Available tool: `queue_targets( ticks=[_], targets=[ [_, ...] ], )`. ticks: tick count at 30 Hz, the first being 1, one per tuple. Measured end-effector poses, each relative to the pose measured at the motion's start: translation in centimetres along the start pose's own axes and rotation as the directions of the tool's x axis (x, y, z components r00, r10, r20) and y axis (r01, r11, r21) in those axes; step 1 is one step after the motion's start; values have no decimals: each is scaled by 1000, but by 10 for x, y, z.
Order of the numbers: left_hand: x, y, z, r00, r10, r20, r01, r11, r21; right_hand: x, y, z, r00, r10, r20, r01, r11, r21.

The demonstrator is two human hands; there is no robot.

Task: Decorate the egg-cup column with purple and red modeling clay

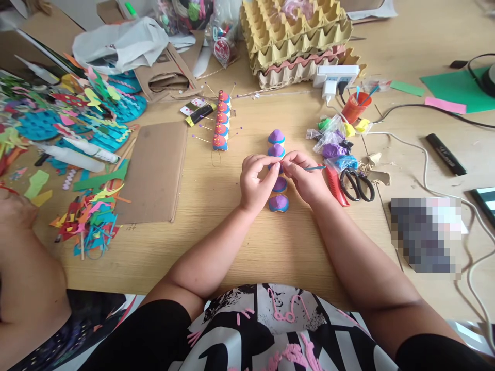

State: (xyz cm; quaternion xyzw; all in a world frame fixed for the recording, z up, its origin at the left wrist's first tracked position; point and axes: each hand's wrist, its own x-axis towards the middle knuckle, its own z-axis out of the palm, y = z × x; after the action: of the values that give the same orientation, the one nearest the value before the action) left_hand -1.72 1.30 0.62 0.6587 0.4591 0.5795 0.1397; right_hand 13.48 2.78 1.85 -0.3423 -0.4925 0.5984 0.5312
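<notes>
My left hand (257, 181) is closed in a pinch, its fingertips meeting those of my right hand. What it pinches is too small to make out. My right hand (305, 180) is closed too, with a thin blue stick (315, 168) poking out to the right from its fingers. Just beneath both hands stands a row of egg-carton cups (278, 203) topped with purple and blue clay; the middle of the row is partly hidden. Further left is a finished-looking caterpillar (221, 123) of red, blue and yellow cups with pins sticking out at its sides.
Right of my hands lie black-handled scissors (358, 185), a red cutter (337, 186), bagged clay (334, 149) and an orange cup (353, 108). Egg trays (297, 41) are stacked behind. Cardboard (154, 172) and foam scraps (93, 216) lie left, near another person's arm (27, 263).
</notes>
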Motion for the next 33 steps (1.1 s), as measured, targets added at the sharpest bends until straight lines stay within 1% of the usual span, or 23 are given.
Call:
queue_targets(
  ticks=[6, 15, 19, 30, 33],
  targets=[
    [0, -1, 1, 998, 55, -44, -56, 998, -36, 1, 2, -1, 1000, -14, 8, 14, 1000, 27],
    [1, 0, 1, 995, 87, -45, -88, 996, -15, 1, 2, 0, 1000, 0, 14, 0, 1000, 23],
    [1, -1, 1, 995, 88, -41, -89, 996, -23, 1, 2, -1, 1000, -4, 23, 4, 999, 39],
    [0, 0, 1, 999, 50, -2, -50, 999, -10, 2, 3, -1, 1000, -2, 13, 1, 1000, 14],
    [0, 0, 1, 998, 62, -7, -62, 998, -11, 1, 3, -1, 1000, -7, 14, 7, 1000, 18]
  ],
)
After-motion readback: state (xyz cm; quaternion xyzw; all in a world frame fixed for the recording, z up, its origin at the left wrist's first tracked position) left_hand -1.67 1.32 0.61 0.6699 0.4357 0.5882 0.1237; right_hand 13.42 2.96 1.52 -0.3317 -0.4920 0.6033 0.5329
